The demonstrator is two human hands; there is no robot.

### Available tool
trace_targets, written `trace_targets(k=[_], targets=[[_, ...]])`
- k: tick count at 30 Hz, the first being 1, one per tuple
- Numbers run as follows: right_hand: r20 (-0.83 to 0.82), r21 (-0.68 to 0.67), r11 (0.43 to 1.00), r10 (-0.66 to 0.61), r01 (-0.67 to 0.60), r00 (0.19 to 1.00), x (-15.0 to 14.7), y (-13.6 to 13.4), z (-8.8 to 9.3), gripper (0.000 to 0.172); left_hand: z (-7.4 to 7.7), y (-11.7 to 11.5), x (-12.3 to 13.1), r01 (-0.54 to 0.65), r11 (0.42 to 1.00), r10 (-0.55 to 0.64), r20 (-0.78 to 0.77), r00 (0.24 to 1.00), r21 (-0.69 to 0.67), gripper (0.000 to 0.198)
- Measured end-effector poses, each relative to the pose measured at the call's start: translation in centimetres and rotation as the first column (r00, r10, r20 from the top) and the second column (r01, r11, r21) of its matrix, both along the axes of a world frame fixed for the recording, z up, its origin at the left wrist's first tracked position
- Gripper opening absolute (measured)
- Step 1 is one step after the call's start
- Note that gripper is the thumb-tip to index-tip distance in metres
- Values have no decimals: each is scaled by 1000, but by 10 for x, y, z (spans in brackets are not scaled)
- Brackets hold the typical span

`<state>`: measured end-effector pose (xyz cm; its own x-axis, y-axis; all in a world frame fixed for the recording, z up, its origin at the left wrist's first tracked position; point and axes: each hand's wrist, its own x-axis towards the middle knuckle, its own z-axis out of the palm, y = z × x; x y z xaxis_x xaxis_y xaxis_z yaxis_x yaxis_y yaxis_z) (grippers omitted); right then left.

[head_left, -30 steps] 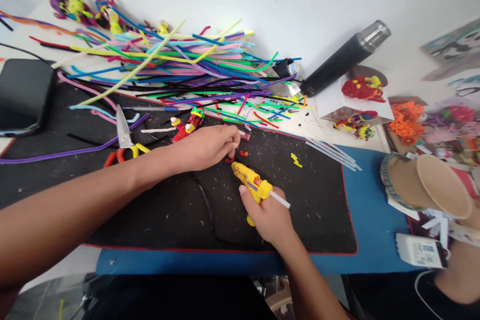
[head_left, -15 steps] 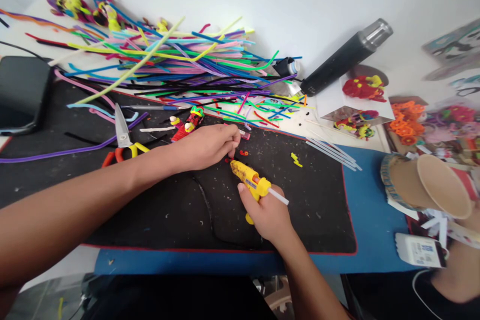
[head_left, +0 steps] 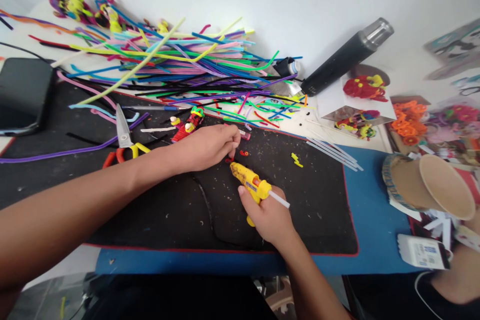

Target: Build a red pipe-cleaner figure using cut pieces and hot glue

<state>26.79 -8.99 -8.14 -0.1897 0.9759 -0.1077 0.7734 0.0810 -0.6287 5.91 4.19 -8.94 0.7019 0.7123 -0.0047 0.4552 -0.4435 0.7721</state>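
Note:
My right hand (head_left: 270,215) is wrapped around a yellow hot glue gun (head_left: 245,176), from whose back a white glue stick (head_left: 279,198) pokes out. The nozzle points up and left, close to my left hand (head_left: 212,149). The fingertips of that hand are pinched on a small red piece (head_left: 229,160), mostly hidden by them. Just right of the fingertips lies another small red curl (head_left: 244,153). Behind my left wrist is a red pipe-cleaner figure (head_left: 183,132) with a green top, partly covered. Open scissors (head_left: 123,132) with orange and yellow handles lie beside my left forearm.
A heap of colourful pipe cleaners (head_left: 176,55) spreads along the back. A phone (head_left: 25,95) lies at left. A dark flask (head_left: 343,60), clear glue sticks (head_left: 333,153) and a paper cup (head_left: 427,182) are at right. Another person's arm (head_left: 461,270) shows at the right edge.
Both hands and the glue gun stay almost where they were. At the right edge, the other person's hand and the white box by it have shifted slightly.

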Motion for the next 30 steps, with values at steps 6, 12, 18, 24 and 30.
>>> trace_targets(k=[6,12,18,24,30], targets=[[7,11,1000,7,-7,1000,1,-2,0,38,-1,0,0,-1,1000,1,7,1000,9,9],[-3,-5,1000,-2,2,1000,1,-3,2,38,0,0,-1,3,1000,-3,9,1000,6,9],[-4,-7,1000,-27,27,1000,1,-3,2,41,-1,0,-1,4,1000,-4,5,1000,-2,12],[-9,-13,999,-38,38,999,-1,-3,1,40,-1,0,-1,7,1000,-7,11,1000,1,13],[-30,-4,1000,-18,18,999,0,-2,3,40,-1,-1,0,1,1000,-1,5,1000,18,11]])
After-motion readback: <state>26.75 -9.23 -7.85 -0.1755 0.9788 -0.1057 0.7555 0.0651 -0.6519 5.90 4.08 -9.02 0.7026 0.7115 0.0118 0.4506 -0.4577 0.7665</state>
